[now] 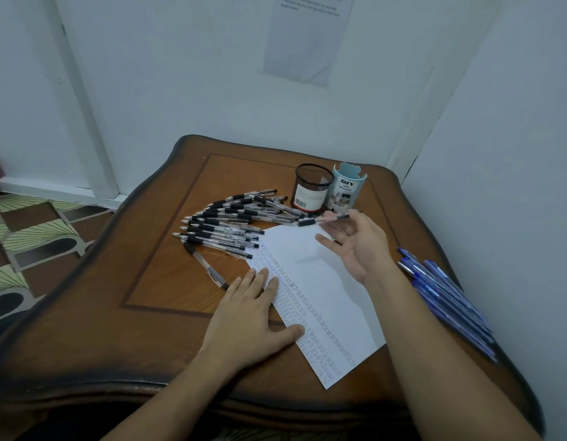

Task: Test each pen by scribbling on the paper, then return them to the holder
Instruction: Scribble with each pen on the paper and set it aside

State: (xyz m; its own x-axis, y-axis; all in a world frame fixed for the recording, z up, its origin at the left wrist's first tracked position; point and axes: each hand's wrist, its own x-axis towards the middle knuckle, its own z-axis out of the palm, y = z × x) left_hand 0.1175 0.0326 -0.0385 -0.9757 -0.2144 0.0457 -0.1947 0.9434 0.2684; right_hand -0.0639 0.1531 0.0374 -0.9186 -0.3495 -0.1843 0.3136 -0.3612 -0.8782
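Pen [311, 221], blurred, is pinched in the right grip [358, 249]; left grip [253, 313] presses flat on paper [311, 268].

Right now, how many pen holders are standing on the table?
2. A black mesh pen cup stands at the far side of the table; a light blue DIY desk organizer stands right beside it, on its right. Nothing seems to hide another.

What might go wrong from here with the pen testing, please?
The right hand holds the black pen only at its fingertips, so it may slip. The blue pens lie at the right edge of the table, beside the forearm; a nudge could roll them off.
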